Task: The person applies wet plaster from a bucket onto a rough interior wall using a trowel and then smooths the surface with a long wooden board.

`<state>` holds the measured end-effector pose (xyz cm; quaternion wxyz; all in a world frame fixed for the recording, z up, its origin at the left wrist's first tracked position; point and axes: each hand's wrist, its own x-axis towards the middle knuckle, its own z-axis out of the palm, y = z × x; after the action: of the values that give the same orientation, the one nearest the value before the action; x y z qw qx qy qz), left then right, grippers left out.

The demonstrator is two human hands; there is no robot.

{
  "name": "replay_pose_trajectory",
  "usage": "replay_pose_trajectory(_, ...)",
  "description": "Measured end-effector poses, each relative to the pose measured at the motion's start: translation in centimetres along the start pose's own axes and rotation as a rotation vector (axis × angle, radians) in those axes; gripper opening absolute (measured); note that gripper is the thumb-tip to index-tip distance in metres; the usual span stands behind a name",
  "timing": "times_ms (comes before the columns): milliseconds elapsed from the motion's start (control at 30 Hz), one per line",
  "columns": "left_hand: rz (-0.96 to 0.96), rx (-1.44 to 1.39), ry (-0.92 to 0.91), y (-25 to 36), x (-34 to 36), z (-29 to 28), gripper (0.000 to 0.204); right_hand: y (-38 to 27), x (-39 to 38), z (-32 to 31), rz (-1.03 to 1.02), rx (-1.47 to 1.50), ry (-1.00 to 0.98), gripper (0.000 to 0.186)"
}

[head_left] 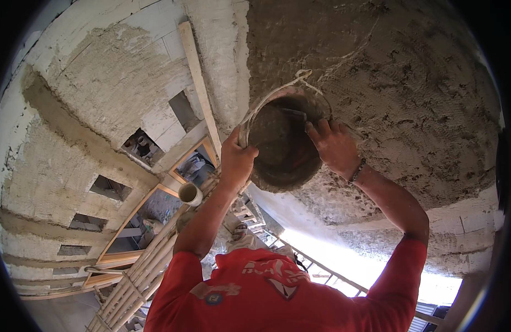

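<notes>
A muddy bucket is up close, by the rough wall. The left hand grips its left rim; the right hand is at the right, but I can't tell if it's squeezing. It looks stiff, probably heavy and slippery, best held by both sides.

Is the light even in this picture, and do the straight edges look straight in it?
Head view: the light is uneven, with white glare at the lower-right opening and the inside of the bucket mostly dark; head view: bands across the left-hand wall look bowed, likely from the fisheye lens, and the picture's corners are black.
</notes>
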<state>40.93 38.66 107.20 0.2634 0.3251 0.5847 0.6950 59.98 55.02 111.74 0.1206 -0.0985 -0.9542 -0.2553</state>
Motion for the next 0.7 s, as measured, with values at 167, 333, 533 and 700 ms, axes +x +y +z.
replay_pose_trajectory(167, 0.052, 0.007, 0.055, -1.1, 0.6, 0.1, 0.051, -2.5, -2.6, 2.6, -0.094, 0.059, -0.078, 0.029)
replay_pose_trajectory(333, 0.111, 0.197, 0.066, -0.3, 0.3, 0.7, 0.045, 0.1, -0.4, -2.9, -0.035, -0.075, -0.030, 0.026)
replay_pose_trajectory(533, 0.415, 0.388, 0.169, -0.4, 0.7, 1.7, 0.049, 0.2, 2.8, -2.3, 0.131, -0.180, -0.256, 0.015)
replay_pose_trajectory(700, 0.493, 0.414, 0.167, -0.4, 1.6, 2.2, 0.049, 2.2, 1.1, 1.7, 0.123, 0.299, -0.445, 0.020)
